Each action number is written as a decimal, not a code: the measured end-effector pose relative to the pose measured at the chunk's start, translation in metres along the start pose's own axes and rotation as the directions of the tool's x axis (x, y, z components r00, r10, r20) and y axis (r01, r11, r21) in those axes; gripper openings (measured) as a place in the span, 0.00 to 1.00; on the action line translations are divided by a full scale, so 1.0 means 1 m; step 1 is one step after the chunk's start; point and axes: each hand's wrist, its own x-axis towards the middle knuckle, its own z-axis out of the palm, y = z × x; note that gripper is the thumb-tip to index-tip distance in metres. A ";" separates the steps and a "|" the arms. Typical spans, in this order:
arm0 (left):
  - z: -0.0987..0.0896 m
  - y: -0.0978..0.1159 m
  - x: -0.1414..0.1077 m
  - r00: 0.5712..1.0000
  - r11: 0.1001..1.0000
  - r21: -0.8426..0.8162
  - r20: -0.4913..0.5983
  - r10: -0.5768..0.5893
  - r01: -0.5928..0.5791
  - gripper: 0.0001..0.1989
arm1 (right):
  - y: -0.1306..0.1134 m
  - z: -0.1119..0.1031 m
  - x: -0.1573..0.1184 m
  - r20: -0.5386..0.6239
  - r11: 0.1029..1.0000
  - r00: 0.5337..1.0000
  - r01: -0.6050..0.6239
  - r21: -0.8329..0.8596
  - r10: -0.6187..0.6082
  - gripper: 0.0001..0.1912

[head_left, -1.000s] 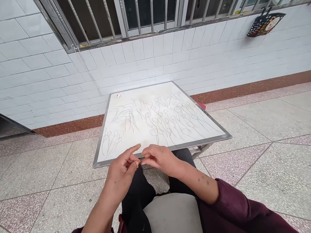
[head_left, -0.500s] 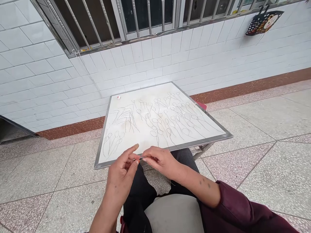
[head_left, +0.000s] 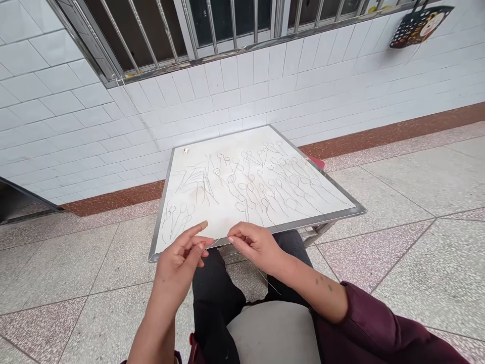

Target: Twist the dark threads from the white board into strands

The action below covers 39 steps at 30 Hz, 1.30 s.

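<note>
Over the near edge of a white table (head_left: 223,224), my left hand (head_left: 182,258) pinches one part of a thin wire (head_left: 216,241), its index finger stretched out. My right hand (head_left: 255,245) pinches the wire a short way to the right, thumb against forefinger. A loose length of thin wire (head_left: 269,281) hangs below my right hand, over my lap. Several thin wires with looped ends (head_left: 250,189) lie across the tabletop. At its left part are straighter, bent wires (head_left: 197,177) and a few looped ones (head_left: 172,217).
A small white and red object (head_left: 186,150) sits at the table's far left corner. Behind the table stands a tiled wall (head_left: 227,101) with a barred window (head_left: 212,30). A dotted basket (head_left: 419,28) hangs at the upper right. Something red (head_left: 316,162) shows beyond the table's right edge.
My hands have moved apart, the left one shifting left, and a short stretch of wire now shows between them. More of the hanging wire is visible. The view has shifted slightly.
</note>
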 end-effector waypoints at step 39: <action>0.031 -0.003 0.018 0.985 0.901 0.403 0.015 0.171 -0.162 0.18 | -0.002 0.009 0.001 -0.012 0.983 0.985 -0.170 -0.065 0.169 0.05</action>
